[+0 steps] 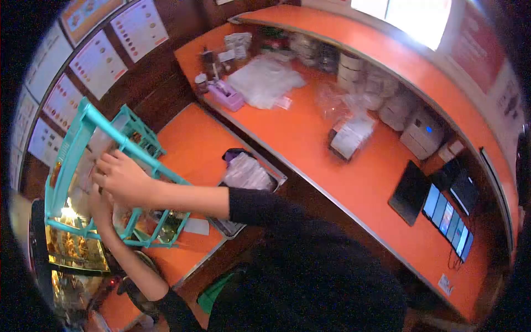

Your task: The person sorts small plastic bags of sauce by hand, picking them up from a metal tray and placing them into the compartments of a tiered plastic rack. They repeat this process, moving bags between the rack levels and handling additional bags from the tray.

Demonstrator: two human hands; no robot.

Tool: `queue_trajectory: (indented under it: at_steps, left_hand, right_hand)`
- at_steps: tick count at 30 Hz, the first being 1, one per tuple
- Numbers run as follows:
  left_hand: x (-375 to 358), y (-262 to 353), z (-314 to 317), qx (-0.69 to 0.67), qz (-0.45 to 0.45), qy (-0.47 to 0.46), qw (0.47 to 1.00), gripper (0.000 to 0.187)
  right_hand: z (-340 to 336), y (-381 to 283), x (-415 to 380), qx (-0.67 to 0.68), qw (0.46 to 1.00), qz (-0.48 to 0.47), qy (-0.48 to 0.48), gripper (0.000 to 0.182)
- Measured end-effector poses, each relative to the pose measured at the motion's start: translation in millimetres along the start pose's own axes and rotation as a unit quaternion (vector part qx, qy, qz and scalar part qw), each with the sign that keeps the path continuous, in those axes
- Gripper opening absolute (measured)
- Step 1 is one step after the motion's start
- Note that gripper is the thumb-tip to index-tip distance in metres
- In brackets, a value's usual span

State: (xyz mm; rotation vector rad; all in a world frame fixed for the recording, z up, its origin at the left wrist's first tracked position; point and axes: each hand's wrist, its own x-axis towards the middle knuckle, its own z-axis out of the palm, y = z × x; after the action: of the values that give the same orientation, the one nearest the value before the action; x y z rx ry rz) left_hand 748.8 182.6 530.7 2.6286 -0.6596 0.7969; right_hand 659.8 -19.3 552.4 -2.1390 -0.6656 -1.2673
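Note:
A teal plastic rack (103, 120) with several compartments stands at the left on the orange counter. Both of my hands reach into its upper compartment, close to each other. My right hand (124, 178) is the upper one, its fingers curled near a clear plastic bag (83, 171). Just below it is my left hand (100, 206), blurred, with its fingers partly hidden behind my right hand. What the fingers hold, if anything, is too blurred to make out. Packets lie in the rack's lower compartments.
On the orange counter (287, 138) are a purple tape dispenser (225, 95), white plastic bags (265, 80), a box (351, 135), a printer (423, 133), a black tablet (409, 192) and several phones (448, 221). A tray with wrapped items (249, 172) sits near my right forearm.

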Motion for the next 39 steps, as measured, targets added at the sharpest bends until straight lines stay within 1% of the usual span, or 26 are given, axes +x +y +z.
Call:
queue_trajectory:
  at_steps: [1, 4, 7, 9, 11, 12, 13, 14, 15, 16, 18, 19, 20, 21, 22, 23, 24, 25, 27, 29, 31, 32, 33, 34, 36, 39]
  left_hand:
    - [2, 30, -21, 0.002, -0.074, -0.033, 0.997, 0.037]
    - [4, 30, -23, 0.044, -0.043, 0.019, 0.998, 0.042]
    - [5, 10, -14, 0.028, -0.012, 0.097, 0.995, 0.033]
    - [5, 13, -11, 0.098, 0.146, 0.289, 0.941, 0.022]
    - [-4, 54, -17, 0.011, 0.153, 0.394, 0.906, 0.018]
    - [-15, 74, -15, 0.044, 0.125, 0.415, 0.900, 0.021]
    - [-29, 96, -12, 0.077, 0.096, 0.433, 0.893, 0.025]
    - [-42, 127, -4, -0.051, 0.118, 0.413, 0.901, 0.027]
    - [-59, 147, 11, -0.086, 0.054, 0.359, 0.928, 0.034]
    - [-77, 164, 32, -0.117, -0.011, 0.303, 0.946, 0.041]
    - [-111, 202, 76, -0.315, -0.004, 0.137, 0.939, 0.049]
    - [-125, 223, 101, -0.297, 0.149, 0.142, 0.932, 0.050]
    - [-150, 256, 107, -0.328, 0.137, 0.090, 0.930, 0.042]
    - [-177, 262, 130, -0.475, -0.017, -0.088, 0.875, 0.039]
    - [-195, 272, 146, -0.380, 0.083, -0.090, 0.917, 0.035]
    - [-209, 304, 126, -0.382, 0.097, -0.138, 0.909, 0.032]
    - [-219, 342, 107, -0.384, 0.104, -0.184, 0.899, 0.029]
    - [-234, 355, 114, -0.388, 0.135, -0.197, 0.890, 0.011]
    - [-255, 384, 101, -0.427, 0.070, -0.284, 0.855, 0.048]
    - [-289, 382, 119, -0.439, 0.028, -0.302, 0.846, 0.045]
    - [-329, 372, 138, -0.371, 0.070, -0.308, 0.874, 0.039]
    - [-345, 367, 135, -0.359, 0.029, -0.291, 0.886, 0.039]
    - [-361, 365, 132, -0.342, -0.005, -0.353, 0.871, 0.037]
    - [-375, 360, 128, -0.329, -0.034, -0.414, 0.848, 0.038]
    - [-410, 340, 119, -0.340, -0.102, -0.387, 0.851, 0.039]
    - [-459, 301, 100, -0.325, -0.249, -0.360, 0.838, 0.042]
  right_hand:
    - [-33, -4, -22, 0.041, 0.998, 0.031, -0.025, 0.027]
    - [-89, 3, -130, 0.148, 0.958, 0.245, -0.015, 0.027]
    - [-137, 11, -281, -0.044, 0.914, 0.399, -0.054, 0.049]
    - [-197, -18, -356, -0.122, 0.788, 0.590, -0.130, 0.063]
    - [-248, -49, -417, -0.187, 0.732, 0.649, -0.095, 0.061]
    - [-276, -65, -422, -0.206, 0.691, 0.683, -0.115, 0.058]
    - [-290, -72, -450, -0.240, 0.709, 0.661, -0.058, 0.042]
    - [-299, -71, -465, -0.233, 0.752, 0.615, 0.031, 0.032]
    - [-310, -72, -475, -0.223, 0.789, 0.561, 0.117, 0.023]
    - [-318, -71, -476, -0.230, 0.783, 0.564, 0.122, 0.023]
    - [-324, -56, -463, -0.165, 0.825, 0.512, 0.176, 0.013]
    - [-322, -49, -458, -0.174, 0.799, 0.560, 0.134, 0.015]
    - [-319, -41, -453, -0.179, 0.771, 0.604, 0.089, 0.018]
    - [-319, -38, -437, -0.173, 0.777, 0.599, 0.084, 0.018]
    - [-320, -39, -410, -0.117, 0.755, 0.645, 0.003, 0.023]
    - [-321, -39, -395, -0.059, 0.723, 0.682, -0.087, 0.028]
    - [-319, -35, -393, -0.047, 0.732, 0.671, -0.110, 0.028]
    - [-311, -36, -394, -0.067, 0.794, 0.598, -0.091, 0.026]
    - [-298, -36, -391, -0.043, 0.882, 0.466, -0.052, 0.013]
    - [-303, -42, -376, 0.033, 0.925, 0.378, -0.026, 0.017]
    - [-300, -39, -381, 0.068, 0.939, 0.335, -0.032, 0.016]
    - [-300, -34, -396, 0.099, 0.895, 0.427, -0.089, 0.007]
    - [-298, -25, -410, 0.116, 0.838, 0.512, -0.147, 0.015]
    - [-293, -14, -414, 0.062, 0.839, 0.505, -0.194, 0.029]
    - [-271, 3, -411, 0.027, 0.857, 0.468, -0.212, 0.058]
    - [-215, 46, -404, 0.100, 0.884, 0.419, -0.180, 0.020]
